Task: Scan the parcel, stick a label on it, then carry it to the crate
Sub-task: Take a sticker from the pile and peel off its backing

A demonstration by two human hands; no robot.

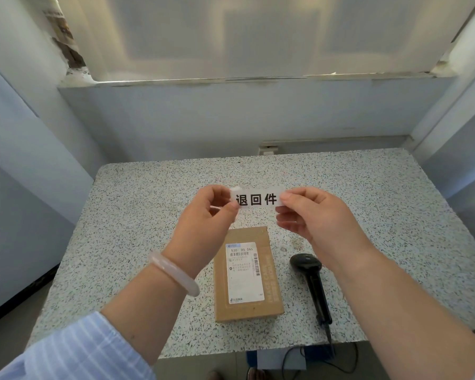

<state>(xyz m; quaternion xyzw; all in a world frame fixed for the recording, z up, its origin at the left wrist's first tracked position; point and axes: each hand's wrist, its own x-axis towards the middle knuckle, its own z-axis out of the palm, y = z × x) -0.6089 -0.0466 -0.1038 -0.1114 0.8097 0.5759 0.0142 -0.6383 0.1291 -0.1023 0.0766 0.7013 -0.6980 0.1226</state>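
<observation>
A small brown cardboard parcel [247,278] lies flat on the speckled table [137,215], its white shipping slip facing up. Above and beyond it, both hands hold a white label [257,199] printed with three black characters. My left hand [211,212] pinches the label's left end and my right hand [307,212] pinches its right end. The label hangs in the air, apart from the parcel. A black handheld scanner [311,283] lies on the table just right of the parcel, its cable running over the front edge. No crate is in view.
White walls close in the table at the back and both sides, with a frosted window above. A wall socket [268,150] sits behind the table's far edge. The floor shows to the left and below the front edge, where the scanner cable [348,363] loops.
</observation>
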